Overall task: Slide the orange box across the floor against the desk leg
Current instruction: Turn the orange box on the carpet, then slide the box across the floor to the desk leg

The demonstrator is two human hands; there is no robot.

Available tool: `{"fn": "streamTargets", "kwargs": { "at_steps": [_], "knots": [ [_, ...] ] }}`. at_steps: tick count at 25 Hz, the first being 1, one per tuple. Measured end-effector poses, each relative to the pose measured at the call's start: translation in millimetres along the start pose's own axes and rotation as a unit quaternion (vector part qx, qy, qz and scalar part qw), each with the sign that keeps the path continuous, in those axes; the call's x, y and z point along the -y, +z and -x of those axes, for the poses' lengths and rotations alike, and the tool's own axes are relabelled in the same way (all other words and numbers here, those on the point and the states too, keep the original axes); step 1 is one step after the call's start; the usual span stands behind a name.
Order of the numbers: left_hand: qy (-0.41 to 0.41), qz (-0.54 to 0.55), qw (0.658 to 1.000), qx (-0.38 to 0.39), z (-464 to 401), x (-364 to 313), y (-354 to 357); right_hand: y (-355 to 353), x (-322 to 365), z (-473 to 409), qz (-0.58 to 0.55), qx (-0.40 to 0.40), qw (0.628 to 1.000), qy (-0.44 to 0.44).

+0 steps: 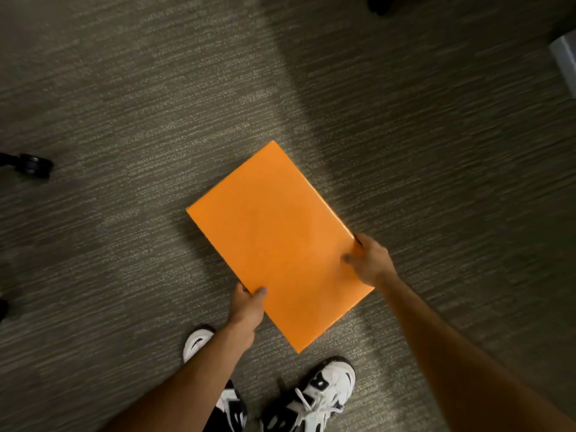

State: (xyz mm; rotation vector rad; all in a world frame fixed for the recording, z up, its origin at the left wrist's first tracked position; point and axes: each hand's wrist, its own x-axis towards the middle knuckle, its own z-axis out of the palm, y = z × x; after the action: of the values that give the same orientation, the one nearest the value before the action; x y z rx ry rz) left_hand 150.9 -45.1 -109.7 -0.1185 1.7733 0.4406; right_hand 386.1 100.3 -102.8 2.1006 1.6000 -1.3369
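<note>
Now | left hand and right hand both grip orange box edges | carpet

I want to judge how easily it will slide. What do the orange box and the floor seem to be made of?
The orange box looks like coated cardboard with a smooth, slightly glossy lid: flat colour, crisp edges and a soft sheen along the right side. It could also be thin plastic. The floor looks like low-pile carpet, matte, grey-brown, with a fine streaked weave. Both hands grip the box's near sides.
</note>
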Motion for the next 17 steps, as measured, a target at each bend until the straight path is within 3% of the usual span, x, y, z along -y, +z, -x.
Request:
{"fn": "streamTargets", "kwargs": {
  "at_steps": [8, 13, 17],
  "knots": [
    [0.163, -0.047, 0.985, 0.035, 79.2, -91.7, 29.3, -64.7, -44.4, 88.3, -0.112, -0.048, 0.993, 0.004],
    [0.237, -0.098, 0.962, 0.094, 151.6, -189.3, 104.9, -147.3, -54.3, 125.3, -0.234, -0.116, 0.965, 0.037],
    [0.264, -0.163, 0.938, 0.156, 167.4, -227.6, 181.5, -186.9, -91.5, 123.0, -0.320, -0.159, 0.926, 0.123]
  ]
}}
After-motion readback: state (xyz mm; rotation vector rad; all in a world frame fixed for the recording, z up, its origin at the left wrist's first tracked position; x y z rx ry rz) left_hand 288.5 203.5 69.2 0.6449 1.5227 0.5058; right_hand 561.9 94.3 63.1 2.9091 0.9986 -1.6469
